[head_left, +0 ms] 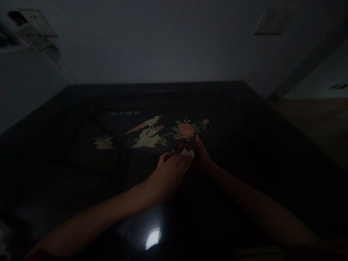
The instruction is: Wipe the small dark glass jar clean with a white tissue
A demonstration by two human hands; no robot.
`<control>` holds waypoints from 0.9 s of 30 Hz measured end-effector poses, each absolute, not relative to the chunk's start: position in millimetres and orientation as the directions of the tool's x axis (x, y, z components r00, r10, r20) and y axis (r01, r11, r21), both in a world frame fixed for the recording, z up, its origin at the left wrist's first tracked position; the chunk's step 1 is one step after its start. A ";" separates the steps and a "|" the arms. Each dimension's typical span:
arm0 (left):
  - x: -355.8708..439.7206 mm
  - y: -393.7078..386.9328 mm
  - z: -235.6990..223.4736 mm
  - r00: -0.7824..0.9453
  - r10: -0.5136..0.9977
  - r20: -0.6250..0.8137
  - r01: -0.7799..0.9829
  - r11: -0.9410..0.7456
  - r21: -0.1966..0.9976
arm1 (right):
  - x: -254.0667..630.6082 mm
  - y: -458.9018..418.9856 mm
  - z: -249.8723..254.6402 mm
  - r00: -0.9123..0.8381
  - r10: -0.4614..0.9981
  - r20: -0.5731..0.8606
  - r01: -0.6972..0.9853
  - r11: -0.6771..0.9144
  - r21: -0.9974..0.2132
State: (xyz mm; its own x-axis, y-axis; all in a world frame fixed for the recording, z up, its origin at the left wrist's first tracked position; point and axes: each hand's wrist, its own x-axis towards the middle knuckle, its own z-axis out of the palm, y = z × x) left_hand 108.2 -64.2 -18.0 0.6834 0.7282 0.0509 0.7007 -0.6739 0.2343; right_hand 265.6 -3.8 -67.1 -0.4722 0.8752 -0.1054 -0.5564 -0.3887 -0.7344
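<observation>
Close together over the middle of a dark glossy table (233,116), both my hands are at a small dark rounded object (187,145); the dim light hides its exact kind. My right hand (202,156) wraps round its far and right side. A white tissue (188,153) is pinched under the fingers of my left hand (171,172), which presses it against the near side of the object. Part of the object is covered by the tissue and fingers.
The tabletop bears a coloured bird picture (148,134), a pink flower design (186,129) and written characters. A pale wall (157,43) stands behind, with a socket plate (273,21) at right and a power strip (35,29) at left. Wooden floor (315,116) shows at right.
</observation>
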 end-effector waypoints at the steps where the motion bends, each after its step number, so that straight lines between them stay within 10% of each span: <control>1: 109.7 -64.6 -18.0 0.666 0.744 0.051 0.709 -0.653 0.264 | 265.7 -3.3 -66.6 -0.475 0.873 -0.116 -0.561 -0.401 -0.724; 27: 113.2 -66.2 -23.6 0.740 0.660 0.130 0.665 -0.747 0.010 | 265.8 -4.0 -68.3 -0.413 0.896 -0.161 -0.578 -0.395 -0.714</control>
State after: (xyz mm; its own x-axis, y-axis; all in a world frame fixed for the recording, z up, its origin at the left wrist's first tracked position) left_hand 113.2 -66.2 -23.6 0.7396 0.6603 0.1300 0.6650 -0.7468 0.0100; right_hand 265.8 -4.0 -68.3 -0.4134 0.8962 -0.1613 -0.5783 -0.3952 -0.7137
